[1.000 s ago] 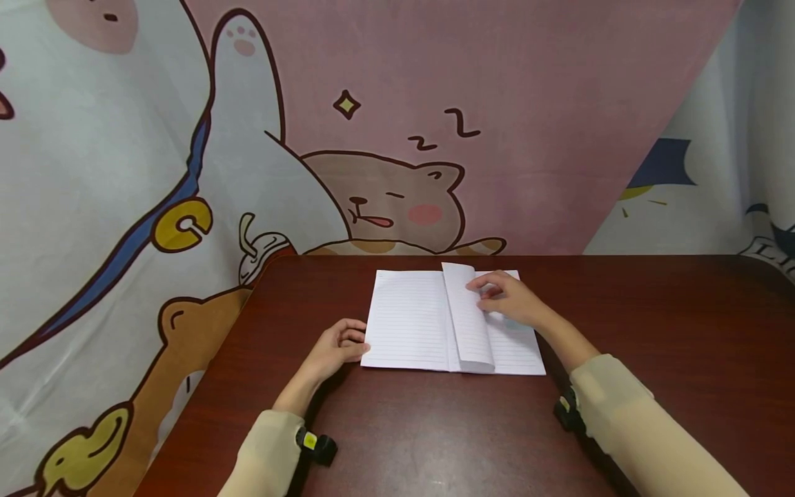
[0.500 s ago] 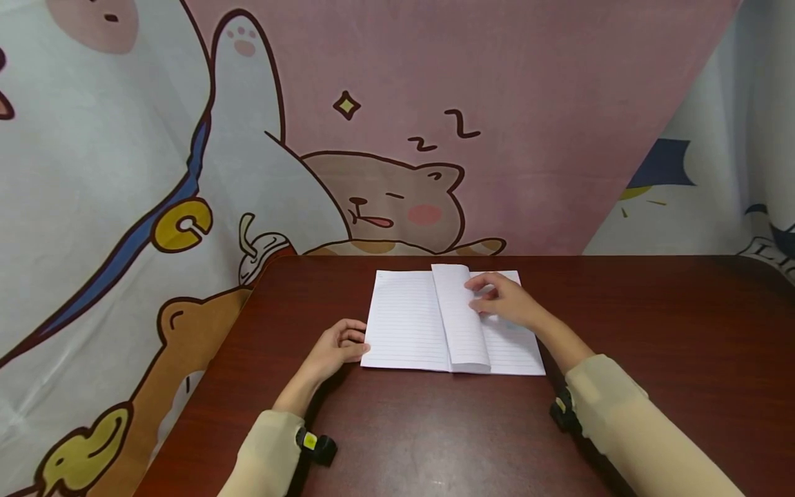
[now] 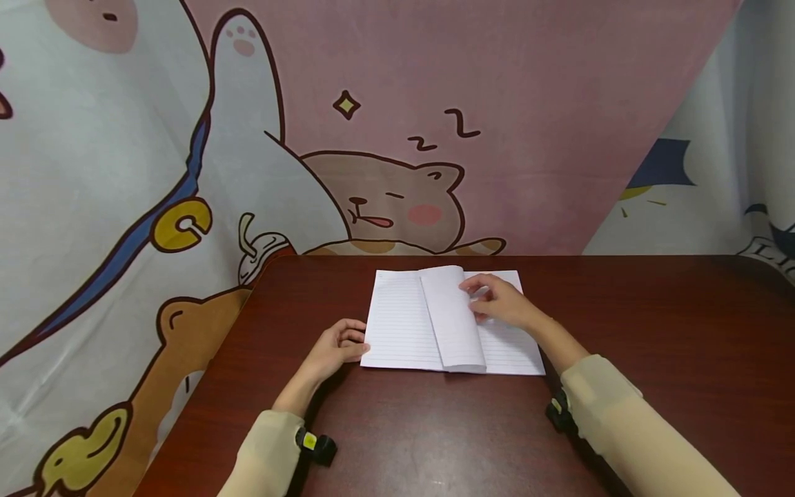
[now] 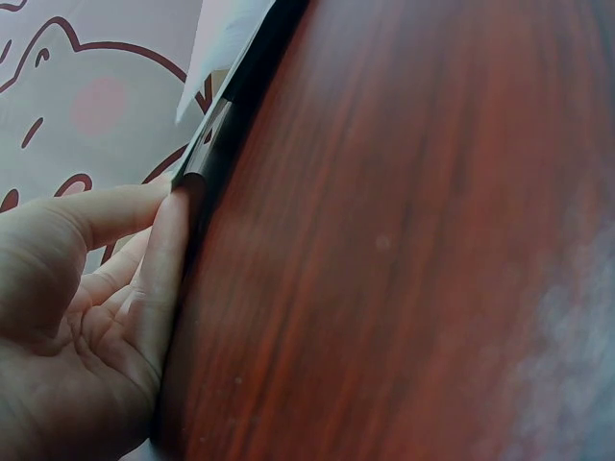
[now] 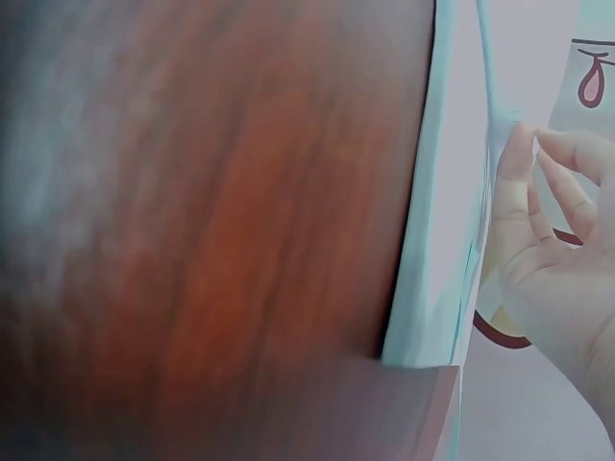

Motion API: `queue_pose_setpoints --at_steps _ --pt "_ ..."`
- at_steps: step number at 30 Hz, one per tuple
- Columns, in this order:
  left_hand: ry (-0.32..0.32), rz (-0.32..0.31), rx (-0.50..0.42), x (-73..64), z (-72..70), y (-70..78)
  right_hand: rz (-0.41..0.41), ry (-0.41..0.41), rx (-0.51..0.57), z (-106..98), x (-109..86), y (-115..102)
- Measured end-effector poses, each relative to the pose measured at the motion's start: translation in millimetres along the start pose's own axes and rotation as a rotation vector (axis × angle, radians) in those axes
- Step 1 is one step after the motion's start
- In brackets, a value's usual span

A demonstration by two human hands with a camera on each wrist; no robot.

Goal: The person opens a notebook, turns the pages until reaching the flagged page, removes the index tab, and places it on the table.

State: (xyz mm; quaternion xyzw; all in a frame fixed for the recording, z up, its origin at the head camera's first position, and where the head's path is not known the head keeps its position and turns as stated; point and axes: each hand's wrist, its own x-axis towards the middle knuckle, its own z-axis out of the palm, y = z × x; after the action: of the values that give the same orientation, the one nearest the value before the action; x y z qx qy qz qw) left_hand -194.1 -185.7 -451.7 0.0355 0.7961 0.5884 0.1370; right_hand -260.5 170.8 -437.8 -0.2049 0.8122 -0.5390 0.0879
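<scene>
An open notebook (image 3: 400, 324) with white lined pages lies on the dark wooden table. My left hand (image 3: 335, 348) pinches its left edge between thumb and fingers, as the left wrist view shows the thumb and a fingertip (image 4: 169, 216) meeting at the cover. One raised page (image 3: 452, 324) curls over the middle, its free edge lying over the left half. Against the right, bulging side of that page, my right hand (image 3: 499, 301) touches with thumb and fingertips, bent loosely and slightly apart. In the right wrist view the right hand (image 5: 562, 240) stands beside the raised sheet.
The brown table (image 3: 652, 324) extends on both sides of the notebook and in front of it. Behind hangs a cloth (image 3: 528, 103) printed with cartoon animals. Each wrist carries a small black camera, the left camera (image 3: 324, 450) resting near the table.
The raised page has swung further left, its free edge passing over the left half. My right hand has followed it slightly to the left. The left hand has stayed in place.
</scene>
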Motion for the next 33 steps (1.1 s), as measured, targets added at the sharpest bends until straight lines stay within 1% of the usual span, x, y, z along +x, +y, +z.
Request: queue_pose_setpoints --at_steps 4,13,21,24,29,33 --pt "0.001 0.001 -0.003 -0.4 0.0 0.8 -0.009 -0.002 -0.007 2 1.2 -1" --pt "-0.001 0.003 0.000 0.4 0.0 -0.4 -0.037 -0.010 0.032 5 1.3 -3" --pt "0.002 0.003 0.002 0.0 -0.1 -0.8 -0.076 0.011 -0.026 10 2.7 -4" --pt "0.005 0.004 0.002 0.5 0.0 -1.5 -0.068 0.014 -0.026 13 3.9 -5" --pt "0.005 0.006 0.000 1.5 -0.2 -2.3 -0.038 -0.016 -0.021 20 6.7 -7" --pt "0.001 0.008 0.000 1.1 -0.6 -2.0 -0.044 -0.044 -0.054 22 7.8 -11"
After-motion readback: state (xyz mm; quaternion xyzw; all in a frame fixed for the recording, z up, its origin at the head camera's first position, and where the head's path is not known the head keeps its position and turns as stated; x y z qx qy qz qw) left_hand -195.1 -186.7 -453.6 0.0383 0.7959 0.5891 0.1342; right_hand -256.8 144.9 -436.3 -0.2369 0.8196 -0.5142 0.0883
